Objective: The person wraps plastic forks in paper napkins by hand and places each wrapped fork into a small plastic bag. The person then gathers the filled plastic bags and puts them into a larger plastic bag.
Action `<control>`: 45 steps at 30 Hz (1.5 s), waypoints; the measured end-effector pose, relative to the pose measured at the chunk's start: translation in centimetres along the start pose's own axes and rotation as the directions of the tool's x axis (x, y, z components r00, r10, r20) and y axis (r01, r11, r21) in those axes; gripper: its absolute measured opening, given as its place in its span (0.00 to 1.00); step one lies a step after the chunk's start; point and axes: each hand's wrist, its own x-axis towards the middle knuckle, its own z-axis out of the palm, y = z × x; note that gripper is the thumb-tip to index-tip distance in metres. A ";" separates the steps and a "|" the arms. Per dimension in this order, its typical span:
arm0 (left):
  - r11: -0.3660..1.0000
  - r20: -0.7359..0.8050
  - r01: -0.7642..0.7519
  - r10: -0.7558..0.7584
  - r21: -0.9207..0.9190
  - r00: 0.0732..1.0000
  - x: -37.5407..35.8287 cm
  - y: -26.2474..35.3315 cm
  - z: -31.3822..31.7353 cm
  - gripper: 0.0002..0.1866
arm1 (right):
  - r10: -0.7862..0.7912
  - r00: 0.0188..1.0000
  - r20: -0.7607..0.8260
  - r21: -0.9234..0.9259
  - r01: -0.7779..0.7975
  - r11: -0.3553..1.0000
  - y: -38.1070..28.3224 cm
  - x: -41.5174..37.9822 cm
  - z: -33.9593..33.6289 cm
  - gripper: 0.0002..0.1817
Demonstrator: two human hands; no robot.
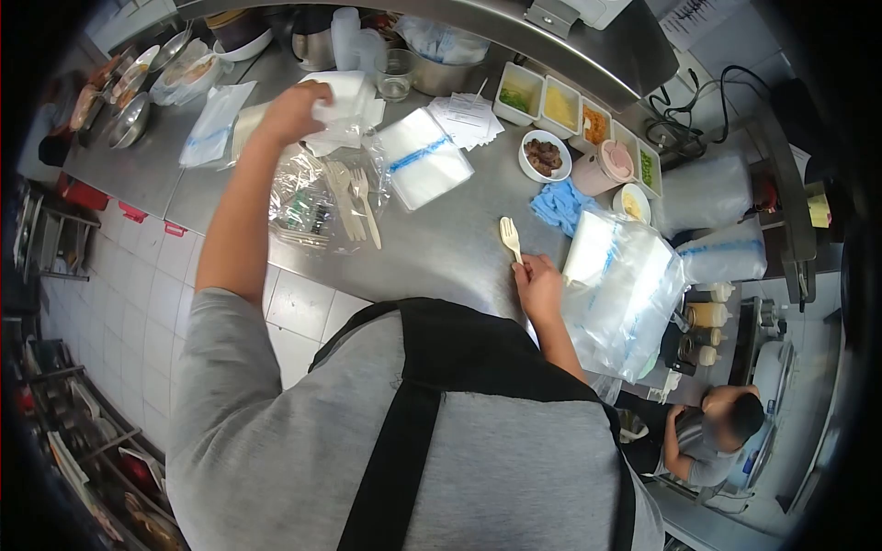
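At the steel counter [441, 250], right hand [539, 283] pinches pale wood-look fork [510, 236]; left hand [299, 112] at white papery stack [344, 90], grip unclear. Likely picking step; next needs light fingertips.

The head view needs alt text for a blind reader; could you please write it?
A person's right hand holds a pale fork over a metal counter while the left hand is at white paper. Food tubs stand beyond, to the right.
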 end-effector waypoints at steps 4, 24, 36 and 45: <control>1.000 0.107 0.001 0.000 -0.008 0.994 -1.5 -3.8 -1.0 0.15 | 0.004 1.000 0.010 -0.004 -0.004 1.000 0.0 0.2 0.1 0.06; 0.999 -0.137 0.042 -0.043 -0.016 0.990 0.1 -4.4 -0.5 0.09 | 0.067 0.997 -0.039 0.042 -0.065 0.997 0.5 0.0 -0.5 0.09; 0.714 0.237 -0.675 0.699 -0.184 0.675 -11.4 20.3 11.7 0.09 | -0.089 0.983 -0.163 0.032 0.095 0.995 -0.4 2.1 -5.6 0.08; 0.759 0.007 -0.601 0.622 -0.250 0.783 -15.3 19.6 13.2 0.15 | -0.233 0.969 0.077 -0.022 0.235 0.972 -3.5 0.4 -1.1 0.10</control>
